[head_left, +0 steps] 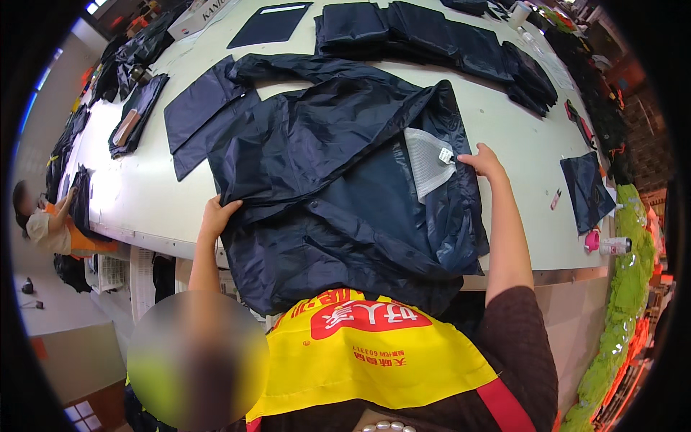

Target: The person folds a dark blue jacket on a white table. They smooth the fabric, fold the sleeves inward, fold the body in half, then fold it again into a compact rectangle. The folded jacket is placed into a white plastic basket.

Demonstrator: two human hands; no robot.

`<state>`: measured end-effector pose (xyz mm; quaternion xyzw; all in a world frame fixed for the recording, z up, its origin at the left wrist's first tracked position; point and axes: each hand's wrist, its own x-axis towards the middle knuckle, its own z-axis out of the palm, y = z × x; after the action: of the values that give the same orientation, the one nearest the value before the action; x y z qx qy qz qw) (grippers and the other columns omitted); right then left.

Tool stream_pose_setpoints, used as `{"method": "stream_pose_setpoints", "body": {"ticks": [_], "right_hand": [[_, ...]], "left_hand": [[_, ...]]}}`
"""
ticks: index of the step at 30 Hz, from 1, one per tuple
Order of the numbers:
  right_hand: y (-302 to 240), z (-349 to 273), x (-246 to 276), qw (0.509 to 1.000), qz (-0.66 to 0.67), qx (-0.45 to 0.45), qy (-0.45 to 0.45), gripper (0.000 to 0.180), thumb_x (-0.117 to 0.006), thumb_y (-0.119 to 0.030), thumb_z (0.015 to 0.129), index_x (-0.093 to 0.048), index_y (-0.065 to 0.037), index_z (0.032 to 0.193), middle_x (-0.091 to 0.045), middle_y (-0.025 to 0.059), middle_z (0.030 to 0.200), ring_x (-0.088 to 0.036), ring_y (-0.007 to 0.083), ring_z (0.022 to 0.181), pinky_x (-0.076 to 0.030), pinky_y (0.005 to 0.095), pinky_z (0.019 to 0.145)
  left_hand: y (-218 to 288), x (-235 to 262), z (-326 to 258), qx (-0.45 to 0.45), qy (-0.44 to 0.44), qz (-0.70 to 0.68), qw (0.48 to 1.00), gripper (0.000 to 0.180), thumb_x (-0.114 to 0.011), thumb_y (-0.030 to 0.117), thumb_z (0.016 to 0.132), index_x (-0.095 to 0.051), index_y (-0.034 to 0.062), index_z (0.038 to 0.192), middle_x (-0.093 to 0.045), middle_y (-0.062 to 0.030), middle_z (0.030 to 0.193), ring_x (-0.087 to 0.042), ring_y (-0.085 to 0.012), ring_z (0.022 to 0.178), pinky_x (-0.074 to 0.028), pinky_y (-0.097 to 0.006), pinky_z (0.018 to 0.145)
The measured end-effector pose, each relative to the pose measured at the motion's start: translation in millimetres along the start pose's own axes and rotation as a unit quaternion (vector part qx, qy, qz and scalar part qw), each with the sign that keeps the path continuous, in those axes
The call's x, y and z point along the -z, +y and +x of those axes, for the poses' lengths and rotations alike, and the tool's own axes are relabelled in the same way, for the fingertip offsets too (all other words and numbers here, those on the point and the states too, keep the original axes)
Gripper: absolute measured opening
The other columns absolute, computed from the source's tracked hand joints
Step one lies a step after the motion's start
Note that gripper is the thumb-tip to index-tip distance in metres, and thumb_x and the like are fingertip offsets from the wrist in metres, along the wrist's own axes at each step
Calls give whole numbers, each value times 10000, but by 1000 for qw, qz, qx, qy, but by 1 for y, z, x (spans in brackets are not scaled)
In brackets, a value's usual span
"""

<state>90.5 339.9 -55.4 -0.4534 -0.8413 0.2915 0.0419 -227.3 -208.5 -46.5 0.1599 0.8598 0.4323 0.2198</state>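
Note:
A dark navy jacket [295, 137] of thin, shiny cloth lies spread on the table before me, its lower part hanging over the near edge toward my apron. It lies partly opened, showing a smooth lining and a patch of white mesh [425, 162] with a small white label [445, 155]. My left hand [216, 217] is closed on the jacket's left edge, thumb on top. On the other side my right hand [485, 161] pinches the jacket's right edge, its thumb beside the label. The fingers under the cloth are hidden at both edges.
Folded dark garments [425, 36] lie in a row across the far side of the pale table [533, 194]. A dark folded piece [586, 191] and a clear bottle [615, 245] are at the right. Another person [50, 223] works at the far left. Bright green cloth [619, 309] hangs at right.

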Motion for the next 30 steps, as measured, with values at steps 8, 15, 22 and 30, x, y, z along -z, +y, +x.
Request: {"method": "stream_pose_setpoints", "body": {"ticks": [8,15,22,30], "right_hand": [[-7,24,-1,976,192,23,-97,501,-716,-108,689,-560,41,1141,-639,151,1002,-612,207,870,-493,344,766],[209,119,51,952,168,-31,253,344,-553,47,718,-655,-42,1034,-618,25,798,-563,120,732,-457,255,696],[227,115,64,992,56,-96,57,295,-540,-45,778,-669,-75,1041,-662,53,881,-602,180,831,-452,276,774],[-142,-73,-26,947,106,240,-184,501,-685,-291,790,-567,-45,1211,-604,134,1098,-598,232,987,-474,311,823]], "left_hand": [[-7,22,0,97,114,-208,967,446,-701,277,808,-603,-82,1055,-659,-104,880,-629,-167,722,-511,-279,676],[-70,10,21,106,159,-56,980,397,-731,287,772,-667,-66,942,-647,-77,810,-574,-148,692,-474,-295,641],[-40,3,24,113,102,-71,986,427,-718,272,781,-637,-81,1007,-651,-89,827,-595,-134,677,-488,-264,621],[-10,17,9,116,0,-14,993,489,-762,234,717,-613,-79,1061,-651,-111,879,-616,-151,717,-512,-267,679]]}}
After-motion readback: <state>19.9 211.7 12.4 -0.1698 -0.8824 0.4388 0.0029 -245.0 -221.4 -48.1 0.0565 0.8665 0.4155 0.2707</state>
